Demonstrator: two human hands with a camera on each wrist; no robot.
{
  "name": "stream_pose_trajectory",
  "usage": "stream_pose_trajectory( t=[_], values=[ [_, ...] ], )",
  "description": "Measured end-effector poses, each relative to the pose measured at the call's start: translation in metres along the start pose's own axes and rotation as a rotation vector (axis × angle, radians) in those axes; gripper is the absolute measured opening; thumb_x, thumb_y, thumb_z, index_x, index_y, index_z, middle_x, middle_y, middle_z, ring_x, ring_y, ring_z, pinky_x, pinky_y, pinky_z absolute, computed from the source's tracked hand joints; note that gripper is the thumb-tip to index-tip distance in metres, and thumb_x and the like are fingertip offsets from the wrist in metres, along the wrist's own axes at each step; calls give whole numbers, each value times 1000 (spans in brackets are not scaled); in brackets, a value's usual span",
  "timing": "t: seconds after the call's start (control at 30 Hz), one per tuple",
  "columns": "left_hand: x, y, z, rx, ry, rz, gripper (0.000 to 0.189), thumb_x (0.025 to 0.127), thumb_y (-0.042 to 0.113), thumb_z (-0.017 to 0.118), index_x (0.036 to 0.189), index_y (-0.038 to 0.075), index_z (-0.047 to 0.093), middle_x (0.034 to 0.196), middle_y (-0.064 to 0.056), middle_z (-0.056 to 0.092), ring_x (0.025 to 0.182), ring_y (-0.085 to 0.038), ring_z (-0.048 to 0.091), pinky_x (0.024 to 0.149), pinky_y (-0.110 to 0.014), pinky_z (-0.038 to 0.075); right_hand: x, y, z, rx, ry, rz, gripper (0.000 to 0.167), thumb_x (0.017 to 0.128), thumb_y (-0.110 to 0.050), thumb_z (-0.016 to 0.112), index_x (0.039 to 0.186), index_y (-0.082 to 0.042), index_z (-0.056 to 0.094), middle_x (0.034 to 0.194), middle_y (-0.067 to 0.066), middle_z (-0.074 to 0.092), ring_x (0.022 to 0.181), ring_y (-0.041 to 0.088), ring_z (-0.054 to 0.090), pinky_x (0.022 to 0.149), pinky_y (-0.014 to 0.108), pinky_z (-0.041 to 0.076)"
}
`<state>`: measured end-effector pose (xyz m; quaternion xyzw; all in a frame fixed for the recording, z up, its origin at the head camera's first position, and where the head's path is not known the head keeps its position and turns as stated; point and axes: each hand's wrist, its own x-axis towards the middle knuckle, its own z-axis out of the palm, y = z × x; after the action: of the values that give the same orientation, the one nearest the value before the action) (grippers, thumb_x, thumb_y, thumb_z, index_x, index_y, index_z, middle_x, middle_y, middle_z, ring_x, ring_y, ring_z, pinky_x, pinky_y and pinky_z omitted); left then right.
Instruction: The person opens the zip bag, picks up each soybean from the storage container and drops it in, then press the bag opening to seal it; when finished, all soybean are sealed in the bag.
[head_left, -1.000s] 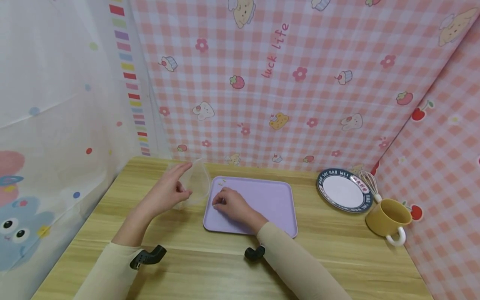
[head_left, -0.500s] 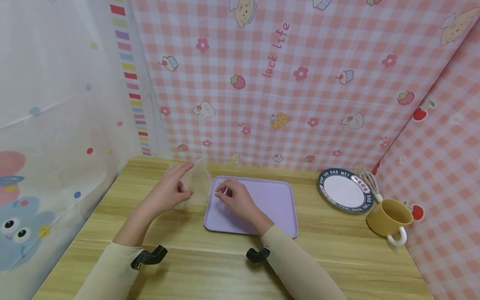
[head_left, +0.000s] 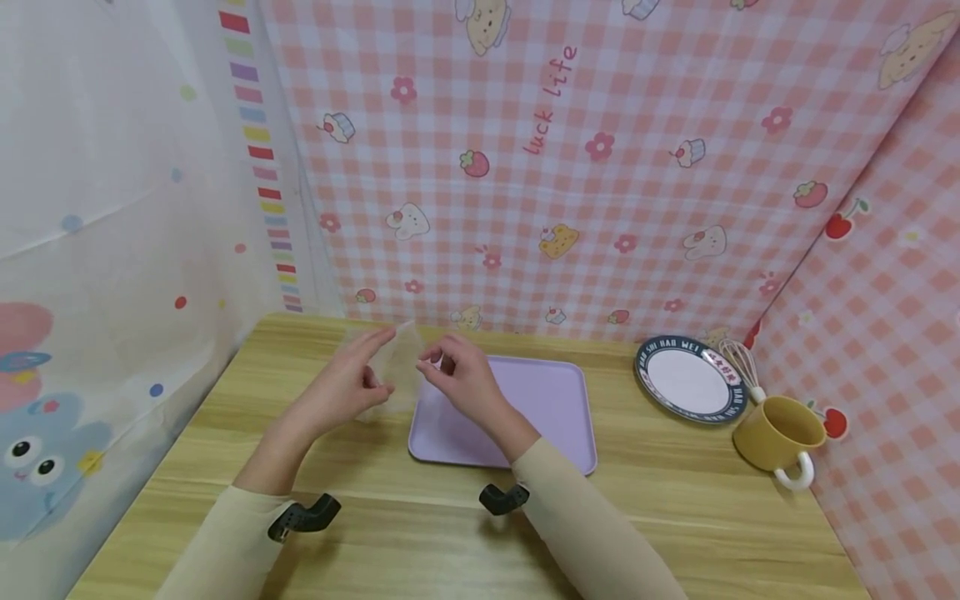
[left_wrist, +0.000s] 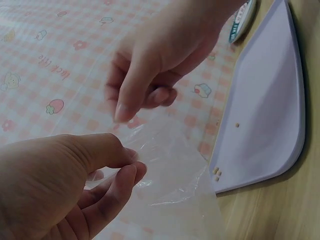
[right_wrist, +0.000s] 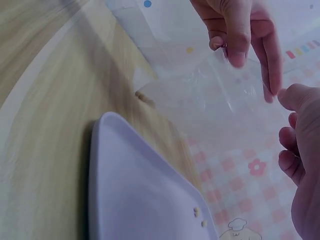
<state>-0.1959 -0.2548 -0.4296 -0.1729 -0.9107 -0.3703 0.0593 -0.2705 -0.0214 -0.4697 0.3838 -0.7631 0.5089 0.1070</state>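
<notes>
My left hand [head_left: 345, 387] pinches the edge of a clear plastic bag [left_wrist: 170, 180] between thumb and fingers. The bag hangs above the table, left of a lilac tray [head_left: 536, 408]. A few small tan pieces [right_wrist: 141, 95] show in its bottom corner. My right hand [head_left: 465, 375] is raised over the tray's far left corner, close to the bag's upper edge. Its thumb and fingertips are drawn together, but anything between them is hidden. In the left wrist view, several tan pieces [left_wrist: 217, 173] lie in one tray corner and a single piece [left_wrist: 237, 125] lies apart.
At the right of the wooden table [head_left: 420, 533] stands a plate [head_left: 690, 379] with a dark lettered rim. Beside it are a whisk [head_left: 741, 367] and a yellow mug [head_left: 778, 433] with a white handle. A pink checked cloth [head_left: 600, 208] hangs behind the table.
My right hand has risen from low over the tray and moved far and left to the bag, fingertips together. My left hand keeps its hold on the bag, shifting only slightly.
</notes>
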Motion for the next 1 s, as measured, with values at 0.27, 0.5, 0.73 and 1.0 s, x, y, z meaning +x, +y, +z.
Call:
stream_pose_trajectory(
  t=[0.27, 0.5, 0.73, 1.0],
  values=[
    [0, 1, 5, -8, -17, -12, 84, 96, -4, 80, 168, -4, 37, 172, -28, 35, 79, -9, 67, 70, -28, 60, 12, -5, 5, -64, -42, -23, 5, 102, -4, 79, 107, -3, 79, 97, 6, 64, 70, 8, 52, 61, 22, 46],
    [1, 2, 4, -3, -20, -16, 85, 96, -5, 80, 169, -4, 37, 171, -27, 36, 78, -9, 66, 68, -28, 59, 14, -4, 7, -96, -53, -25, 9, 102, -4, 79, 111, -2, 79, 96, 8, 63, 69, 8, 50, 61, 21, 44],
    [0, 5, 3, -6, -19, -16, 85, 96, -5, 80, 169, -4, 37, 170, -28, 36, 78, -9, 67, 68, -28, 60, 13, -2, 6, -93, -53, -30, 18, 100, -2, 81, 118, 1, 79, 98, 5, 62, 69, 8, 52, 61, 21, 46],
    [0, 6, 2, -4, -15, -31, 88, 95, -5, 81, 170, -1, 36, 169, -25, 38, 79, -12, 67, 69, -29, 60, 8, -3, -2, -22, -28, 33, 13, 102, -4, 79, 115, -1, 80, 102, 5, 65, 69, 9, 51, 61, 22, 46]
  ],
)
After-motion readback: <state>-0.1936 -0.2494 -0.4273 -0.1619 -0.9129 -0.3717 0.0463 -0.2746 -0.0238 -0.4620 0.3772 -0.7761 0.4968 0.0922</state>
